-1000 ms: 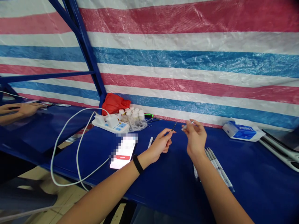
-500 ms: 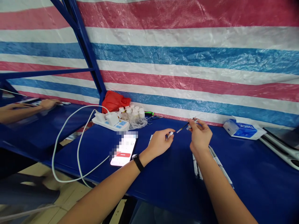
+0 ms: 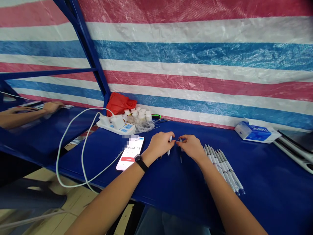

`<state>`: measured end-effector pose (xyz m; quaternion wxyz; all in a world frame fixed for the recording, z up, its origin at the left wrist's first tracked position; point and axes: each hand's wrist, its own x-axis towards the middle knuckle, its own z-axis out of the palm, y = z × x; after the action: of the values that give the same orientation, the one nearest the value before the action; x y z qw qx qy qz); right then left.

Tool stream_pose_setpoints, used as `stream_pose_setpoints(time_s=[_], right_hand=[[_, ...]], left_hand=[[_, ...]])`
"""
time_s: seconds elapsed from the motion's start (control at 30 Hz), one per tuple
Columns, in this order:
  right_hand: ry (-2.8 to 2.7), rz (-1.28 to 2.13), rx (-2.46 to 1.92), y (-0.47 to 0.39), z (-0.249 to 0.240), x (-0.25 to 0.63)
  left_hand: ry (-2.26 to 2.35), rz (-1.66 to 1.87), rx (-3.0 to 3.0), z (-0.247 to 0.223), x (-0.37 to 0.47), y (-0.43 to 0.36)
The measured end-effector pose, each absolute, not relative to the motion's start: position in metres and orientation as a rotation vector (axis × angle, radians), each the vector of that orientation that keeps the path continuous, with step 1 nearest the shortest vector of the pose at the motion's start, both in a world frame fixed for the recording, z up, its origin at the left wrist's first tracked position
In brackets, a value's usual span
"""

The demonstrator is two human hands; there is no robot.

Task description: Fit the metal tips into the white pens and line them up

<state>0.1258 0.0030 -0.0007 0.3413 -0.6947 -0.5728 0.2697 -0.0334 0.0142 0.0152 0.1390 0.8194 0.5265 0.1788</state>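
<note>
My left hand point(image 3: 161, 144), with a black watch on the wrist, pinches a white pen barrel point(image 3: 169, 149) that points down toward the blue table. Close by on the right, my right hand point(image 3: 190, 146) has thumb and forefinger pressed together on a thin dark piece point(image 3: 181, 157), which hangs below the fingertips. The two hands' fingertips are almost touching. Beside my right forearm lies a row of several white pens point(image 3: 225, 169) with grey tips, side by side. A small golden piece point(image 3: 160, 157) shows just under my left hand.
A lit phone point(image 3: 132, 151) lies left of my left wrist. Behind it are a power strip point(image 3: 122, 128) with white cables, white-capped bottles point(image 3: 141, 116) and a red bag point(image 3: 119, 103). A tissue pack point(image 3: 259, 133) lies at right. Another person's hand point(image 3: 52, 107) rests on the left table.
My right hand has moved left and down, close to my left hand. The row of pens, earlier mostly hidden by my right forearm, now shows. The white barrel in my left hand now points downward.
</note>
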Motion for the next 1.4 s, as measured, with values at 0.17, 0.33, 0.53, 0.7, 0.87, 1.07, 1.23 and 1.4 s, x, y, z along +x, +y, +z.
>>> stream_pose_setpoints(time_s=[0.17, 0.33, 0.53, 0.7, 0.87, 1.07, 1.23, 1.4], right_hand=[[-1.549, 0.759, -1.819, 0.003, -0.003, 0.122], [-1.615, 0.750, -1.837, -0.001, 0.006, 0.122], [-1.719, 0.735, -1.858, -0.007, 0.013, 0.120], [-1.724, 0.603, -1.890, -0.005, 0.016, 0.119], [-1.721, 0.493, -1.919, -0.004, 0.017, 0.121], [-1.749, 0.479, -1.914, -0.005, 0.015, 0.118], [-1.754, 0.448, -1.911, -0.004, 0.014, 0.119], [-1.716, 0.397, -1.951, -0.003, 0.016, 0.122]], left_hand=[[1.539, 0.466, 2.431, 0.013, -0.036, 0.016], [1.585, 0.470, 2.427, 0.012, -0.037, 0.015], [1.615, 0.559, 2.413, 0.014, -0.036, 0.014], [1.645, 0.608, 2.381, 0.016, -0.037, 0.017], [1.639, 0.611, 2.390, 0.016, -0.036, 0.015], [1.602, 0.695, 2.381, 0.011, -0.036, 0.018], [1.373, 1.109, 2.110, 0.029, -0.032, 0.008], [0.951, 1.211, 1.339, 0.055, -0.049, -0.083]])
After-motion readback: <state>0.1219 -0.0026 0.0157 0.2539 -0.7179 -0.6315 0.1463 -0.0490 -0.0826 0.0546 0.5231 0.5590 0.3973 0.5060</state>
